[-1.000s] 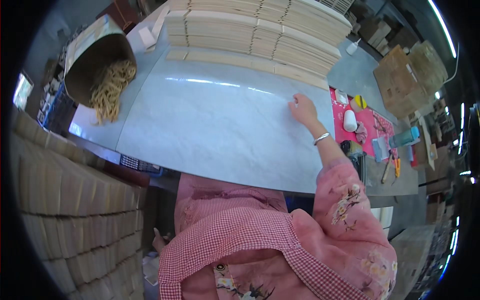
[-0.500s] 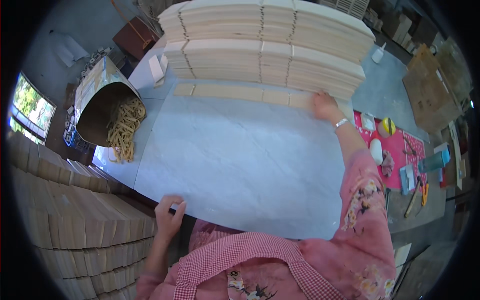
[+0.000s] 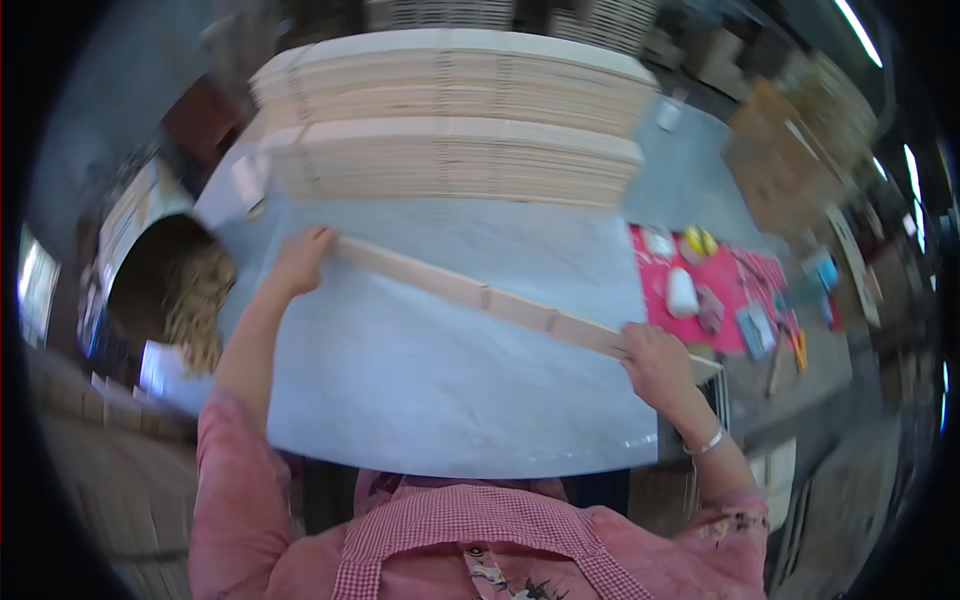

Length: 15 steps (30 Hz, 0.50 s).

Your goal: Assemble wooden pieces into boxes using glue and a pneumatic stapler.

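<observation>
Pale and marbled, the desk [image 3: 430,400] spread out ahead of your red-checked apron [image 3: 470,515], its front edge close to your body. Your right hand [image 3: 658,365] was the nearer of the two hands, fingers curled over a jointed wooden slat [image 3: 420,275] close to its right end, a short length showing beyond the knuckles. The slat ran aslant, away and to the left, over the desk to your left hand [image 3: 300,262], which, though blurred, appeared to pinch the far end. Whether the slat rested on the surface or hung just above it could not be told. By the look of the grip, you were steering one slat with both hands; the next move seemed to call for both ends guided together, sparing the joints any strain. At right, a pink mat [image 3: 655,275] bore a white bottle [image 3: 682,293] and a yellow-topped tub [image 3: 698,242]; at left, tan strips [image 3: 200,300] lay at the mouth of an open box [image 3: 150,215]. Farther back, stacked pale boards [image 3: 445,155] rose in two tiers, with a cardboard box [image 3: 785,145] and a light tube [image 3: 860,30] beyond.
</observation>
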Available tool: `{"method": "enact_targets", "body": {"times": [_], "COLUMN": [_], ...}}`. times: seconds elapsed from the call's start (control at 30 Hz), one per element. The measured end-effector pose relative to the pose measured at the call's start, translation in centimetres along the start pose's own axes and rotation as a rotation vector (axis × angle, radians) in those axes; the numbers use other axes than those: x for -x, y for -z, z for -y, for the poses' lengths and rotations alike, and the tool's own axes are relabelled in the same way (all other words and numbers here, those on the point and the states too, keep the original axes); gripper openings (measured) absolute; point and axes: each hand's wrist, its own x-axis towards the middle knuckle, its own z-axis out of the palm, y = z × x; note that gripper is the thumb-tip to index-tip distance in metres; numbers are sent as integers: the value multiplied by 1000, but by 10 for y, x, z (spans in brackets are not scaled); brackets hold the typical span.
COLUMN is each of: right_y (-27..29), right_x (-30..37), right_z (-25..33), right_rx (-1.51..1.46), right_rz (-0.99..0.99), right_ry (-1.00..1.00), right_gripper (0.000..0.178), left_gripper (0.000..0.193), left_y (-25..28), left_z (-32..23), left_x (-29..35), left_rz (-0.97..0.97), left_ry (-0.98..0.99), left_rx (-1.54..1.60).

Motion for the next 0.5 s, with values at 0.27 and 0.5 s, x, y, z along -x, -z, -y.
{"method": "enact_targets", "body": {"times": [0.27,0.5], "right_y": [-28,-77], "right_x": [4,-48], "right_z": [-9,12], "right_rx": [67,-62], "right_rz": [-103,-100], "right_ry": [-73,-246], "right_gripper": [8,9], "left_gripper": [10,16], "left_y": [-2,19], "left_z": [33,-32], "left_x": [78,140], "left_rz": [13,92], "left_ry": [-4,178], "left_rx": [51,302]}}
